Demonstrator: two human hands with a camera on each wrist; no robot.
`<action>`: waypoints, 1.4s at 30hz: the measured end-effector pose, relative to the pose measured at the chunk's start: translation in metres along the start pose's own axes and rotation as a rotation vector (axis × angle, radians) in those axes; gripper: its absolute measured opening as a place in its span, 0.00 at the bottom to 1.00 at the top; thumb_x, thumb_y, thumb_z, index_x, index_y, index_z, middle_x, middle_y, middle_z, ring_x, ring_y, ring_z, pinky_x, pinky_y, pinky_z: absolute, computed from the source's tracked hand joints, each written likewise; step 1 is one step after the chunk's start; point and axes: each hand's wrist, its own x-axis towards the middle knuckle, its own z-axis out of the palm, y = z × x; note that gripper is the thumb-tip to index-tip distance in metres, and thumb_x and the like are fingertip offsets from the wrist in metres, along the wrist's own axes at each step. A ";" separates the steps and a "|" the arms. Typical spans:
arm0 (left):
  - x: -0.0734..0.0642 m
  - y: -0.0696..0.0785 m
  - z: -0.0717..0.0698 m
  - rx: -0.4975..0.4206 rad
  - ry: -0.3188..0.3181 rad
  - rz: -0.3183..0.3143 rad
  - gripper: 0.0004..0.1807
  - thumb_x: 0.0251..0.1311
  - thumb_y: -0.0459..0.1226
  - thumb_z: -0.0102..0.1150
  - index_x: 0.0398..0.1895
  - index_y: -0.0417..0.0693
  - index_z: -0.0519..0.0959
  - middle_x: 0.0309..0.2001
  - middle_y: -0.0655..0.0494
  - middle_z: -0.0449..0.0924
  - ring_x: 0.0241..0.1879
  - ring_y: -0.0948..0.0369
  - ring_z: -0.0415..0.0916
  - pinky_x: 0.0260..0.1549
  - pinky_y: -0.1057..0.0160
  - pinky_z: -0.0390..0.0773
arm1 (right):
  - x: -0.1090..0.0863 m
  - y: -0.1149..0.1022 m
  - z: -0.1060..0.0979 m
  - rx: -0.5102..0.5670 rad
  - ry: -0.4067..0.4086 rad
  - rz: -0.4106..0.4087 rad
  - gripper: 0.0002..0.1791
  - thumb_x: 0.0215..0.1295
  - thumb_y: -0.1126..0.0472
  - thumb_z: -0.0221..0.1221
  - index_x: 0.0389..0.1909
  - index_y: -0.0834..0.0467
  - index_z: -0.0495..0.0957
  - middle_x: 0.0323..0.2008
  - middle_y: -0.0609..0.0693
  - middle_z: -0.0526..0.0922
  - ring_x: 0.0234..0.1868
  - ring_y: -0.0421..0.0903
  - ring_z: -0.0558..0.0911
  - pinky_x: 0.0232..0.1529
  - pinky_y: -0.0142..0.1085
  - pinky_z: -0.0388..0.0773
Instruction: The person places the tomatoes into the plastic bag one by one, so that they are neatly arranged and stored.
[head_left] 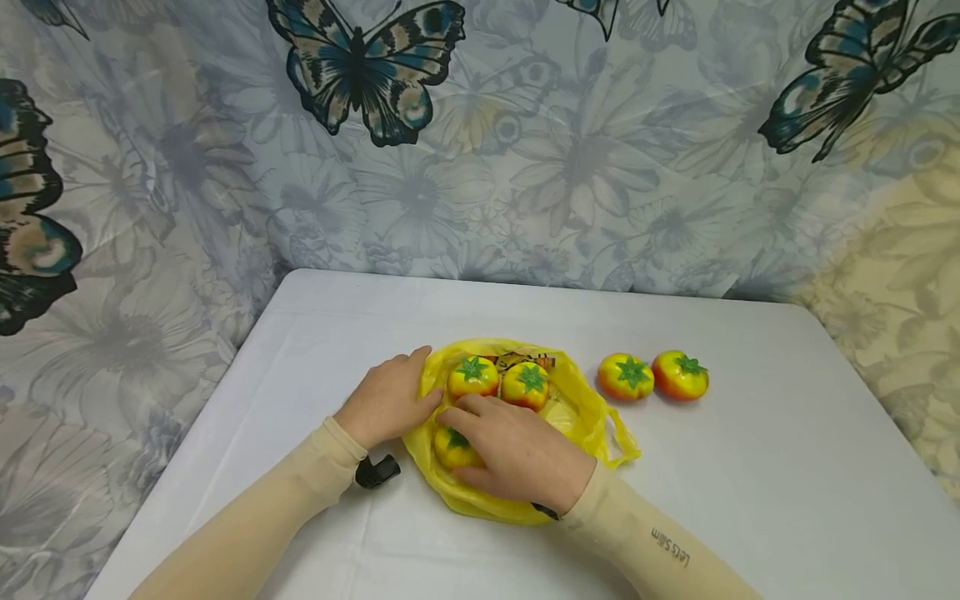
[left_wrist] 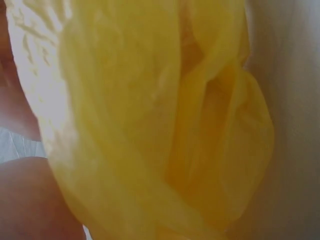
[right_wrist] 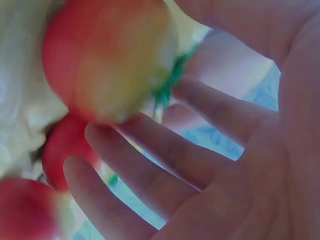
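A yellow plastic bag lies on the table with its mouth spread wide. Inside sit a yellow-and-red tomato with a green leafy top, a second one and a nearer tomato. My left hand holds the bag's left rim; the yellow film fills most of the left wrist view. My right hand reaches into the bag over the nearer tomato, partly covering it. In the right wrist view its fingers are spread and fairly straight, beside a tomato.
Two more tomatoes, one on the left and one on the right, lie side by side to the right of the bag. A white cloth covers the table. Behind it hangs a butterfly-patterned curtain.
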 end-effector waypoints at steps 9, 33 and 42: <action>-0.004 -0.005 0.000 -0.017 0.000 -0.033 0.39 0.75 0.49 0.60 0.81 0.37 0.65 0.67 0.33 0.81 0.63 0.39 0.82 0.64 0.38 0.81 | -0.030 0.034 -0.039 0.087 0.087 0.124 0.28 0.71 0.46 0.72 0.68 0.51 0.81 0.63 0.47 0.84 0.60 0.47 0.86 0.64 0.46 0.85; -0.004 0.005 -0.001 -0.028 -0.018 -0.009 0.38 0.76 0.48 0.58 0.80 0.36 0.66 0.67 0.33 0.81 0.63 0.39 0.82 0.66 0.37 0.80 | -0.158 0.200 -0.059 0.113 0.149 0.610 0.40 0.76 0.45 0.65 0.81 0.59 0.66 0.76 0.71 0.70 0.74 0.76 0.68 0.71 0.74 0.66; -0.005 0.004 -0.001 -0.023 -0.010 -0.006 0.38 0.75 0.48 0.58 0.80 0.35 0.66 0.67 0.32 0.81 0.64 0.38 0.82 0.66 0.37 0.80 | -0.155 0.209 -0.050 0.123 0.110 0.615 0.43 0.75 0.38 0.64 0.81 0.58 0.66 0.74 0.73 0.72 0.73 0.77 0.70 0.71 0.75 0.65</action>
